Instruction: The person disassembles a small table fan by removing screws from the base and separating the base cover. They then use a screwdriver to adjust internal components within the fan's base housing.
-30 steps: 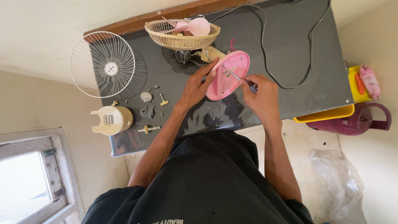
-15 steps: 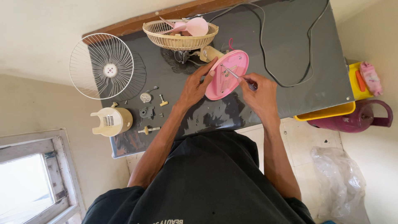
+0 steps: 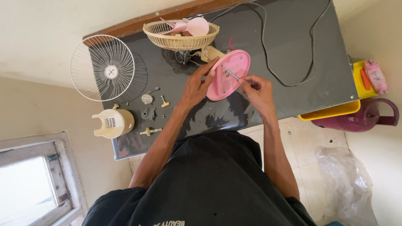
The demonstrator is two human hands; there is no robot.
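Pink fan base [image 3: 229, 74], tilted at the surface's [image 3: 293, 50] centre: left hand [image 3: 196, 88] is gripping its rim, right hand [image 3: 256, 90] is pinching a screwdriver [image 3: 231, 73] into it; tip is risking slipping, loose screws [image 3: 155, 112] rolling off left.

The pink round base [image 3: 228, 74] sits tilted up on edge on the dark surface [image 3: 293, 50], underside showing, thin screwdriver [image 3: 231, 73] poking its middle.

We identify a home repair corner: a dark worktable [image 3: 293, 62] against plain walls, tiled floor [image 3: 305, 142], window frame [image 3: 33, 184], and a dismantled fan's wire guard [image 3: 102, 68] and motor housing [image 3: 113, 122].
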